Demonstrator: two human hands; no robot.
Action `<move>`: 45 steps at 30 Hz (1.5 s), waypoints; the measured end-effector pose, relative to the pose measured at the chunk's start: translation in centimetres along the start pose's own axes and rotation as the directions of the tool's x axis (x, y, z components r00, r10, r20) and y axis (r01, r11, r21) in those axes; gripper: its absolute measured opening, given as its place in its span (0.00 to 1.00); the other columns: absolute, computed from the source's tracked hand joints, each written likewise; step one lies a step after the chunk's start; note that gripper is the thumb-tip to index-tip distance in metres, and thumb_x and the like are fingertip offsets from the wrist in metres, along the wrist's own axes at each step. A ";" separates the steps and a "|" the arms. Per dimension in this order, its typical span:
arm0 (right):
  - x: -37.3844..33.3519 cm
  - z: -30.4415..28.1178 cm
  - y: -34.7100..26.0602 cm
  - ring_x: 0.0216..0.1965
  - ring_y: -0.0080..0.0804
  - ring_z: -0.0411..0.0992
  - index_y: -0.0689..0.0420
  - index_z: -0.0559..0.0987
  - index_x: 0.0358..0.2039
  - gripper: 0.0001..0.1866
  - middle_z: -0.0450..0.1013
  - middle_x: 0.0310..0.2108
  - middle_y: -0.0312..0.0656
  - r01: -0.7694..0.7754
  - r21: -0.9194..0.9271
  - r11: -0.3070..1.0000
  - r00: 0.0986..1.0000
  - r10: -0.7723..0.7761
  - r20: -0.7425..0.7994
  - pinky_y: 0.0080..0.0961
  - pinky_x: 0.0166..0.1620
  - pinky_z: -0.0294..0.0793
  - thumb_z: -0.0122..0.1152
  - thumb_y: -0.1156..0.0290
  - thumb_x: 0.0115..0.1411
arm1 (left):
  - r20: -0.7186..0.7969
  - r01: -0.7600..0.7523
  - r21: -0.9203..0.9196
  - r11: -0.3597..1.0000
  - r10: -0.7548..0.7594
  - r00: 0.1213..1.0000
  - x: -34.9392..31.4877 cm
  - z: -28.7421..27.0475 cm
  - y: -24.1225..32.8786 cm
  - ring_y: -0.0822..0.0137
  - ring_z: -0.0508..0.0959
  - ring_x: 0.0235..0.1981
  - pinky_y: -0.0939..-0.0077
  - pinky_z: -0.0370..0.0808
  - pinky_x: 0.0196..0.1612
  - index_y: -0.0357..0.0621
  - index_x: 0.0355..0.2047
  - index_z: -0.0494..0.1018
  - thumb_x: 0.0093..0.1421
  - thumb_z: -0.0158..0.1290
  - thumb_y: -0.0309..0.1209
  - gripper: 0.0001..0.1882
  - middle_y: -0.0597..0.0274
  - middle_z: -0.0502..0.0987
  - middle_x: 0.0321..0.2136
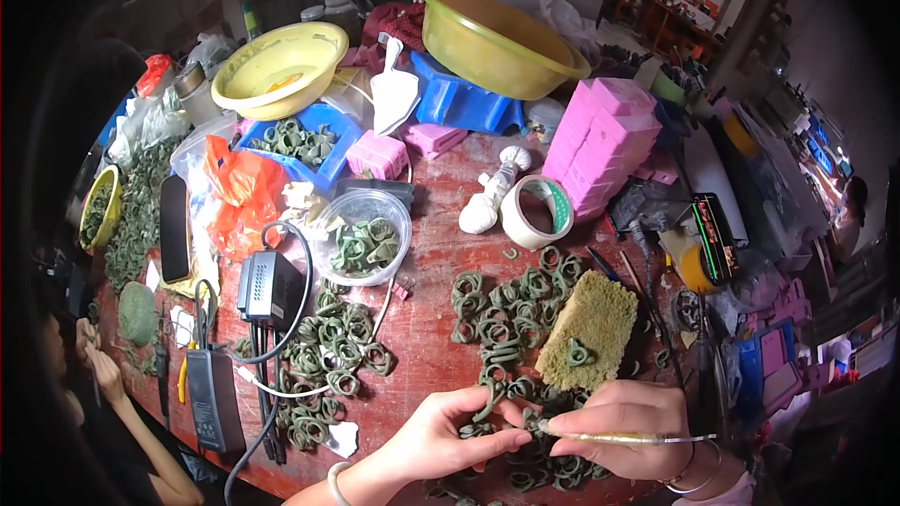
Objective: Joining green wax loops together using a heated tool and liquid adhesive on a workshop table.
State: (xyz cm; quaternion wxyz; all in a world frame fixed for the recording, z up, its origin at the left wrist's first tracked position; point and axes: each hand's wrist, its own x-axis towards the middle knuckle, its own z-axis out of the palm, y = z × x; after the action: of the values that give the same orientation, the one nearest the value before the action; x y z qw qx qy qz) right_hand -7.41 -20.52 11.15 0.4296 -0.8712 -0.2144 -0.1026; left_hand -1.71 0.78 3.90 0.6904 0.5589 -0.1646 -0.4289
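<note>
My left hand [461, 433] pinches a small dark green ring [532, 420] between thumb and fingers, just above the table's near edge. In my right hand [630, 412] is a slender tool with a yellowish handle [642, 438], its tip pointed at that ring. My right-hand fingertips partly hide the tip, so its kind cannot be made out. Beneath and around both hands lie loose green rings [511, 309], heaped together. Beyond my right hand sits a yellow-green sponge block [600, 319], with one green ring [578, 352] resting on top.
Another heap of rings [323, 356] lies left, beside black power adapters [270, 286] with cables. A clear round tub [364, 239] holds green pieces. Farther back stand a tape roll [536, 214], pink blocks [605, 141] and yellow basins [497, 42]. A co-worker's hand [105, 375] shows at far left.
</note>
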 end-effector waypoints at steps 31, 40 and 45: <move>-0.6 1.2 -0.9 0.21 0.28 0.72 0.62 0.77 0.34 0.08 0.77 0.27 0.41 -0.028 -0.061 0.998 0.985 0.017 -0.172 0.21 0.24 0.72 0.64 0.77 0.53 | -0.168 -0.132 0.073 0.989 0.143 0.975 0.0 0.4 -0.1 0.80 0.73 0.23 0.86 0.70 0.22 0.39 0.34 0.76 0.55 0.60 0.25 0.07 0.66 0.74 0.35; -0.2 2.3 -1.1 0.21 0.28 0.73 0.62 0.77 0.36 0.11 0.77 0.28 0.40 0.038 -0.223 0.974 0.990 -0.067 -0.124 0.22 0.23 0.73 0.66 0.77 0.51 | -0.159 -0.382 0.413 0.826 0.479 0.863 0.5 0.3 -0.7 0.67 0.77 0.38 0.74 0.73 0.42 0.38 0.31 0.78 0.48 0.64 0.23 0.09 0.58 0.77 0.36; -0.5 2.3 -0.8 0.21 0.29 0.73 0.60 0.77 0.38 0.16 0.76 0.26 0.39 0.011 -0.125 0.992 0.996 -0.022 -0.082 0.23 0.25 0.74 0.69 0.77 0.48 | -0.182 -0.371 0.472 0.800 0.500 0.847 0.3 0.5 -0.6 0.67 0.77 0.38 0.74 0.74 0.42 0.37 0.29 0.78 0.47 0.64 0.22 0.08 0.57 0.78 0.38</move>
State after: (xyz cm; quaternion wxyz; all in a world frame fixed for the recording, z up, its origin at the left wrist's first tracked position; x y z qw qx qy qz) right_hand -8.22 -18.41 10.10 0.3820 -0.8895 -0.1967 -0.1554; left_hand -2.17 0.19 3.41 0.6511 0.6980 -0.2722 -0.1219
